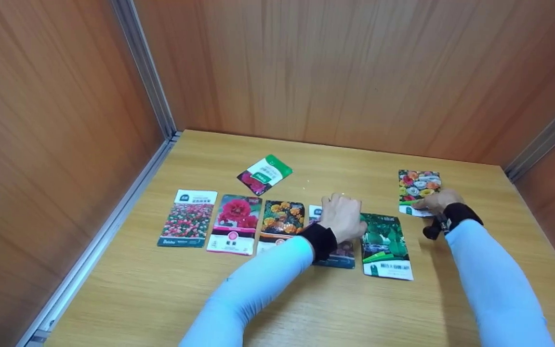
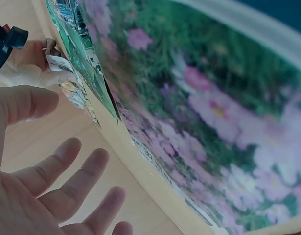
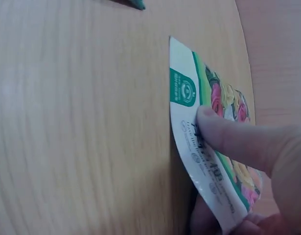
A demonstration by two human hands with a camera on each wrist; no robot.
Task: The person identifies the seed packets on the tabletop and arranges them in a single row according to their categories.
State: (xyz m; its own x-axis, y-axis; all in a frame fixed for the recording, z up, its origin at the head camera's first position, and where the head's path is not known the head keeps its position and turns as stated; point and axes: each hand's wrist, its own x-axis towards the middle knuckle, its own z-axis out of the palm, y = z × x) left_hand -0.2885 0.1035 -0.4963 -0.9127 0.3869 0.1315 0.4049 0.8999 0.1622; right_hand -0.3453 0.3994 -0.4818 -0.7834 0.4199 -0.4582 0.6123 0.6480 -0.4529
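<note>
My right hand (image 1: 440, 200) pinches a seed packet of mixed roselike flowers (image 1: 415, 182) at its white lower edge. In the right wrist view the thumb lies on the packet's front (image 3: 187, 132), fingers are partly hidden beneath, and that edge bends up off the table. Over a pink-flower seed packet (image 1: 342, 258) hovers my left hand (image 1: 342, 218), hiding much of it. The left wrist view shows the left fingers (image 2: 72, 191) loosely spread and holding nothing, beside the pink-flower picture. Just right of this hand lies a green-leaf seed packet (image 1: 386, 248).
Left along the row lie an orange-flower packet (image 1: 283, 218), a magenta-flower packet (image 1: 235, 219) and a pink-and-red-flower packet (image 1: 188, 219). Behind them a green-and-white packet (image 1: 265, 174) lies askew. Wooden panels (image 1: 330, 72) stand around the table (image 1: 128, 289).
</note>
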